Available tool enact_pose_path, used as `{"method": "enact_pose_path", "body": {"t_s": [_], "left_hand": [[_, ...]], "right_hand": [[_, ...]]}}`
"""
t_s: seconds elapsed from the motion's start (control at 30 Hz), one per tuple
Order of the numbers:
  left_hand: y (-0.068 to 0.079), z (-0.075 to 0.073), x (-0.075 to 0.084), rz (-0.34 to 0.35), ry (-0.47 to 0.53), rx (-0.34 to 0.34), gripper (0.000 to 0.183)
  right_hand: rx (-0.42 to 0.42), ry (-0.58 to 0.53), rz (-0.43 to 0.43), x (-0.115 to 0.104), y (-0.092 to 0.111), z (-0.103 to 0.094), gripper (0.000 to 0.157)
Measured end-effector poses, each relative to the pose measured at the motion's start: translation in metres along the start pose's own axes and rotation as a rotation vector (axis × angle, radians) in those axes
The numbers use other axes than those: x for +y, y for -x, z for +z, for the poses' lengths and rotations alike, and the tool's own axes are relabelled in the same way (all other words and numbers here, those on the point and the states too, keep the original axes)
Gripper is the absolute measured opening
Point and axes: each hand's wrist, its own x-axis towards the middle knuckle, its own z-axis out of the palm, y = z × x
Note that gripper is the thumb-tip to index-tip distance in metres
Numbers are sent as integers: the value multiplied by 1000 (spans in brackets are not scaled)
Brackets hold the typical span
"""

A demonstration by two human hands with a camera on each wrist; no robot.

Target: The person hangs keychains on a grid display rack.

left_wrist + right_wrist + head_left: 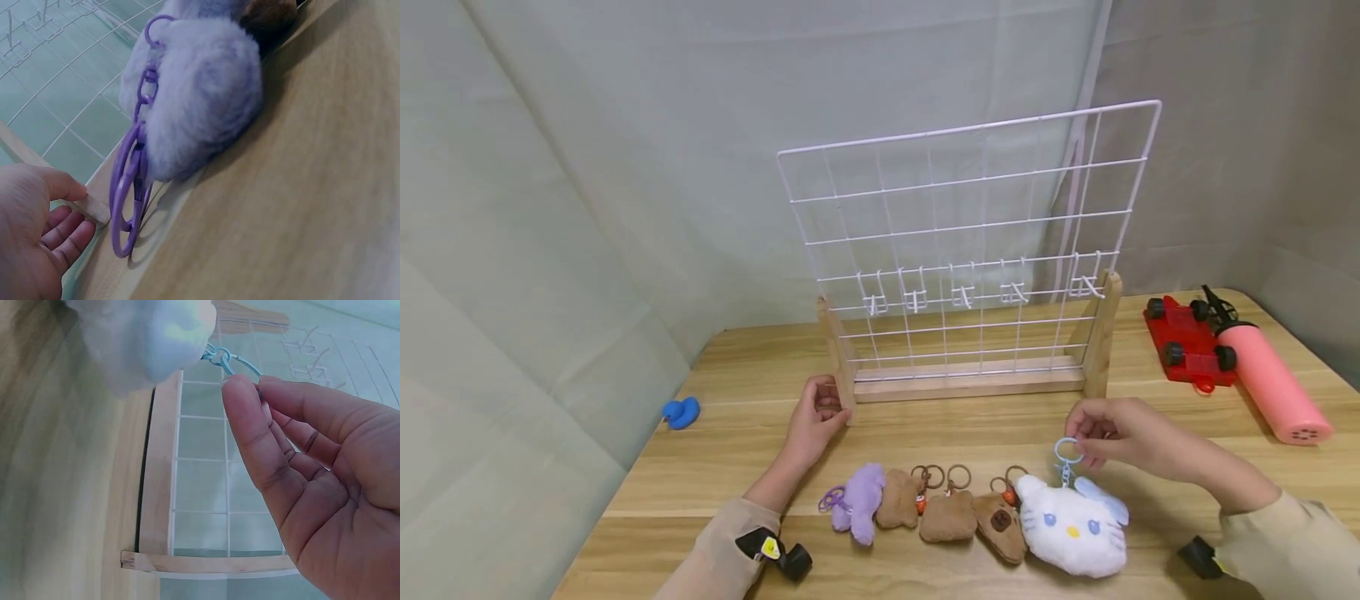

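Between thumb and fingertips, my right hand [1120, 429] pinches the light blue ring [1067, 451] of a white plush cat keychain [1072, 533]. The cat lies face up at the right end of a row of plush keychains. In the right wrist view, the blue ring [245, 364] is partly hidden by the fingertips. My left hand [812, 421] grips the left wooden foot [842, 387] of a white wire grid rack [958, 227]. The left wrist view shows the thumb on the foot's end [94, 209]. Nearest that hand is a purple plush keychain [859, 502].
Three brown plush keychains, one of them a bear [898, 498], lie between the purple one and the cat. Several white hooks [963, 293] hang across the grid. A blue duck [682, 412] sits far left; a red toy car [1189, 343] and pink cylinder [1273, 383] lie right.
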Motion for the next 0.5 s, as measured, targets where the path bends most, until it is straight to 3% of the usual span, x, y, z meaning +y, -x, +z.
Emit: {"method": "enact_pose_path", "body": {"t_s": [0.5], "left_hand": [[-1,0,0,-5,3,1,50]], "right_hand": [[14,60,-37,-11,5,-7,8]]}}
